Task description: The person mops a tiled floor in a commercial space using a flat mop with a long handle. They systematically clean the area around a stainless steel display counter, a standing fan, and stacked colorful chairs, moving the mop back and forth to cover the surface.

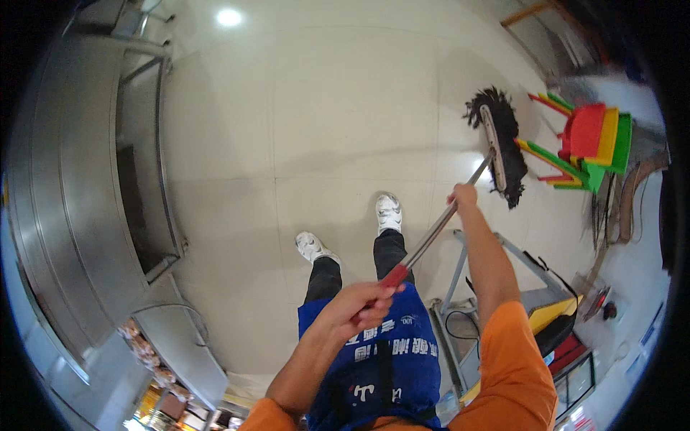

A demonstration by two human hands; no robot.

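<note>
A long-handled dust mop (pixel 438 224) slants away from me to the far right. My left hand (pixel 358 307) is closed round the red grip (pixel 393 276) at the near end of its metal pole. Farther along the pole, my right hand (pixel 463 195) grips it with the arm stretched out. The dark shaggy mop head (pixel 512 159) lies on the pale tiled floor (pixel 345 108), beside the legs of stacked red, yellow and green plastic chairs (pixel 589 133); whether they touch I cannot tell.
Along the left stands a stainless steel counter (pixel 75 187) with an open lower shelf. A folding metal ladder (pixel 460 269) is close by my right arm. Packaged goods (pixel 154 359) fill a place at the lower left. My white shoes (pixel 389 212) stand on the floor.
</note>
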